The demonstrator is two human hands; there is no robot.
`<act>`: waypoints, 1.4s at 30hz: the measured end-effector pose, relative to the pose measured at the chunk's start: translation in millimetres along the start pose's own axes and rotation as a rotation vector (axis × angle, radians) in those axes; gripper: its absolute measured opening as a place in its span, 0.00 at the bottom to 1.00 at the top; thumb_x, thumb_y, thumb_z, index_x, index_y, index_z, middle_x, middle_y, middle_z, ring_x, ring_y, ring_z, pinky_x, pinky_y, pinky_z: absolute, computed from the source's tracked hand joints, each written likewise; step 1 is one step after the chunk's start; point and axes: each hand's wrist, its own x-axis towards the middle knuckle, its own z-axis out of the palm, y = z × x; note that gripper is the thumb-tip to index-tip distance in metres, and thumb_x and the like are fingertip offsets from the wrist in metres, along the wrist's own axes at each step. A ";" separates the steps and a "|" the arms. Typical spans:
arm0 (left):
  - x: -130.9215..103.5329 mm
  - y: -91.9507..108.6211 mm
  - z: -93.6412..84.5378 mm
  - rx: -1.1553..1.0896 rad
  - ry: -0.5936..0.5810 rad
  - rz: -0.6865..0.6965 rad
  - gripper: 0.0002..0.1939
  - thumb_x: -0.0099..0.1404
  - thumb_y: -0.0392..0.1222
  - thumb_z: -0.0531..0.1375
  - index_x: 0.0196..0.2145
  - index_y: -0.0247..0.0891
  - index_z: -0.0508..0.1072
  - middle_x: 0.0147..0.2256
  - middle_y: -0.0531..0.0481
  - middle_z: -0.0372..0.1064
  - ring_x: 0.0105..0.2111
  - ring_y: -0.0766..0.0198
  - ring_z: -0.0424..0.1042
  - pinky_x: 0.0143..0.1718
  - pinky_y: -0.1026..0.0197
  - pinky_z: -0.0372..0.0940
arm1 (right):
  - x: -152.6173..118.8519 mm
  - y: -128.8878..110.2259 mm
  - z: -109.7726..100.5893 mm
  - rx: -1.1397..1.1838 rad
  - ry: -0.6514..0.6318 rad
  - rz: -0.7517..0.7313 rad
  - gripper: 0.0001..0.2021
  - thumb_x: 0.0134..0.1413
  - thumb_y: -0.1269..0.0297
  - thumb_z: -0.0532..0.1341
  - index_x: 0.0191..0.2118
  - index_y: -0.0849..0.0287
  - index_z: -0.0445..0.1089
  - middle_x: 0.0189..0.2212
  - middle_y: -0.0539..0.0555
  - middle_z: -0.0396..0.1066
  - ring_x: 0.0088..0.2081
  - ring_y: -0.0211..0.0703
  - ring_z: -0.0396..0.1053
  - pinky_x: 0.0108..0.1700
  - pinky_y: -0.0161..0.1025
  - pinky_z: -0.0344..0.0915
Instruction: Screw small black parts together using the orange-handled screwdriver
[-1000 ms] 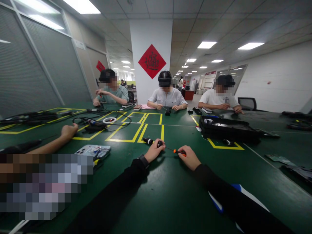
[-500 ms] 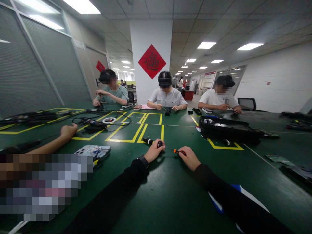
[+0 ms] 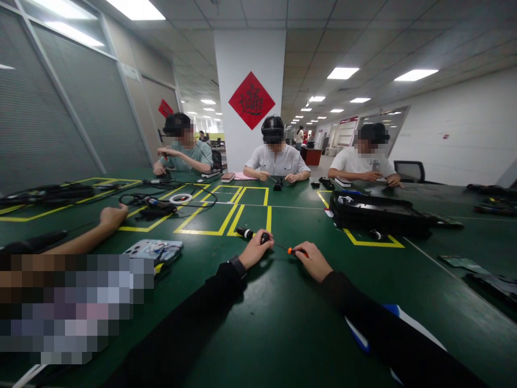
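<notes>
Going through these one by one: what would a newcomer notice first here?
Probably the red diamond-shaped sign on the white pillar, top centre. Below, over the green table, the right hand holds an orange-and-black screwdriver, its shaft toward the left hand, which grips a small black part. Bright yellow outlines mark the tabletop beyond.

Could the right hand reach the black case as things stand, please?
Probably yes: nothing seems to stand between the right hand and the black case, though the screwdriver it holds might hamper a grasp.
</notes>
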 end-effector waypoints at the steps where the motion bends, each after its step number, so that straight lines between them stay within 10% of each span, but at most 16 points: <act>1: -0.1 0.5 0.0 -0.001 0.000 -0.001 0.10 0.55 0.39 0.54 0.36 0.37 0.62 0.32 0.53 0.66 0.31 0.68 0.66 0.39 0.61 0.61 | 0.5 0.5 -0.1 -0.006 -0.011 -0.008 0.09 0.52 0.66 0.52 0.31 0.59 0.69 0.32 0.54 0.67 0.37 0.41 0.62 0.42 0.39 0.57; 42: -0.2 -0.1 0.1 -0.011 0.013 -0.013 0.10 0.55 0.39 0.53 0.36 0.37 0.62 0.31 0.53 0.66 0.29 0.68 0.67 0.38 0.61 0.61 | -2.3 -8.9 -5.0 0.081 -0.004 -0.026 0.10 0.50 0.69 0.52 0.36 0.59 0.68 0.34 0.53 0.68 0.38 0.41 0.64 0.43 0.40 0.59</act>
